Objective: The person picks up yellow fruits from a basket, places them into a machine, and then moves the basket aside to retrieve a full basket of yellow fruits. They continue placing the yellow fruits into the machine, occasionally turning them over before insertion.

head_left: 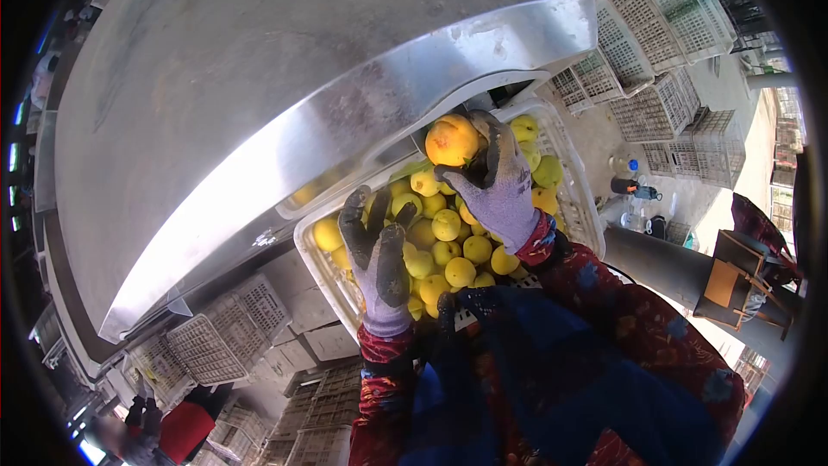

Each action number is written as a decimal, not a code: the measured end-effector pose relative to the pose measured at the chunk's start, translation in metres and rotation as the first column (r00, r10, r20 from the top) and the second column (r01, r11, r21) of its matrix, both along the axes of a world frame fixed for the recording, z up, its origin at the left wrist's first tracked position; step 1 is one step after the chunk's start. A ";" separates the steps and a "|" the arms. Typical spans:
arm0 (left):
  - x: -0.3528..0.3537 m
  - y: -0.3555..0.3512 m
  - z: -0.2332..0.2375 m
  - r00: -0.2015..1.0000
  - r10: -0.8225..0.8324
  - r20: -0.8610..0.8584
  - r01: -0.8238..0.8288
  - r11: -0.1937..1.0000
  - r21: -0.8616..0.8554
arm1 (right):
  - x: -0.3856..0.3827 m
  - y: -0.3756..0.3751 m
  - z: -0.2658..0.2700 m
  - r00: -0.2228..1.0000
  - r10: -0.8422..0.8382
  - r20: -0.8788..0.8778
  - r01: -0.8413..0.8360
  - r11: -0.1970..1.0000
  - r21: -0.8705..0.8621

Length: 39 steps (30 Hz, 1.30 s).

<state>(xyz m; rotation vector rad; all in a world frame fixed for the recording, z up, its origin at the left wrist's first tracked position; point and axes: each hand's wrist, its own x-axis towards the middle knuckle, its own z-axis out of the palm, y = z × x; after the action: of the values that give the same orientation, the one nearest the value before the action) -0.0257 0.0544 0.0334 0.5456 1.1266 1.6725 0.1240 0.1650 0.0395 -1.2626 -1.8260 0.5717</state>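
Your right grip (pixel 500 179) is clamped on an orange fruit (pixel 450 140); your left grip (pixel 377 252) is apart over yellow fruit (pixel 460 272); glove print (pixel 504 200) unreadable.

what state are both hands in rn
Left hand: open, fingers spread over the yellow fruit.
Right hand: closed around an orange fruit.

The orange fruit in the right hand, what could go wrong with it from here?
The orange fruit could slip from the right hand, since the fingers and thumb seem to hold it from one side, and might bruise the yellow fruit in the crate below. It could also knock against the metal table, whose edge looks close by.
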 end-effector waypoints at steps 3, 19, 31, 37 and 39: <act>-0.011 -0.016 -0.002 0.997 0.071 -0.007 -0.072 0.989 -0.132 | -0.006 0.018 -0.004 1.000 0.026 -0.016 -0.028 0.991 -0.134; -0.019 -0.018 -0.098 0.230 -0.489 -0.841 -0.047 0.858 -0.511 | 0.002 0.031 0.022 0.947 -0.004 -0.320 -0.054 0.984 -0.172; 0.008 0.035 -0.146 -0.153 -0.749 -0.645 -0.172 0.663 -0.729 | -0.007 -0.009 -0.149 0.925 0.267 0.269 -0.010 0.727 -0.687; -0.017 -0.008 -0.066 0.951 -0.307 0.034 0.304 0.912 -0.275 | 0.052 -0.032 -0.054 0.633 -0.313 -0.708 -0.639 0.305 -0.706; -0.015 -0.015 -0.046 0.944 -0.304 0.126 0.323 0.929 -0.179 | 0.052 -0.039 -0.032 0.598 -0.316 -0.737 -0.681 0.285 -0.674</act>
<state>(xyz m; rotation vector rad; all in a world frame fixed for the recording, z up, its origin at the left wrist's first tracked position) -0.0404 0.0391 -0.0123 0.4843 1.0583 1.2812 0.1764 0.1259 0.0078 -1.0396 -0.6772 2.2866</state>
